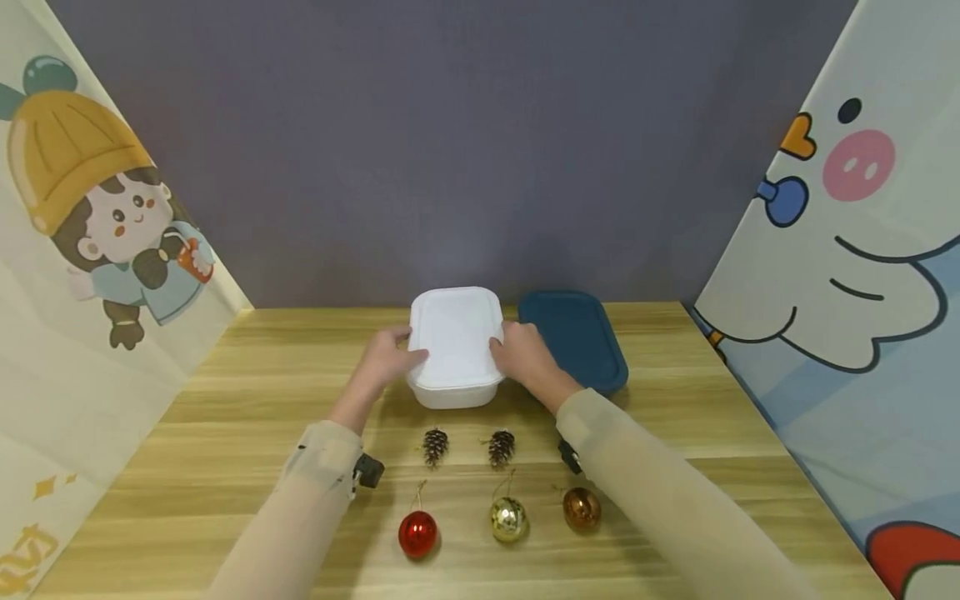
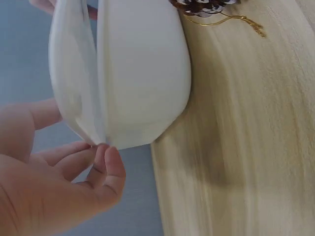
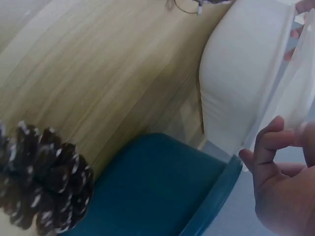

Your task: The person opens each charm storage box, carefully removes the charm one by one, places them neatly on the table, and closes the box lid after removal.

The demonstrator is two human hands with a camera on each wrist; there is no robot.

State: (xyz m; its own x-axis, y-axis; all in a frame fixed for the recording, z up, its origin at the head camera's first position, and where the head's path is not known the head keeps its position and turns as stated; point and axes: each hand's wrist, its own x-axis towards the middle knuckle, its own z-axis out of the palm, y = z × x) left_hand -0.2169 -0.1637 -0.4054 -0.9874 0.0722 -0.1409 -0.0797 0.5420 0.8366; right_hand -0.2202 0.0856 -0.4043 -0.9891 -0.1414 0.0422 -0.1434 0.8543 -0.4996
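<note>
A white box [image 1: 456,398] with a white lid [image 1: 459,333] stands at the back middle of the wooden table. My left hand [image 1: 386,357] holds the lid's left edge between thumb and fingers, and my right hand [image 1: 521,354] grips its right edge. In the left wrist view a gap separates the lid [image 2: 73,73] from the rim of the box [image 2: 142,73] along the near side. The right wrist view shows the same gap beside the fingers. The inside of the box is hidden.
Right of the white box stands a dark blue lidded box [image 1: 573,337], close to my right hand. Nearer lie two pine cones [image 1: 435,447], [image 1: 501,448], then a red bauble [image 1: 417,534], a gold bauble [image 1: 508,519] and a copper bauble [image 1: 581,509]. A grey wall [image 1: 465,150] rises behind.
</note>
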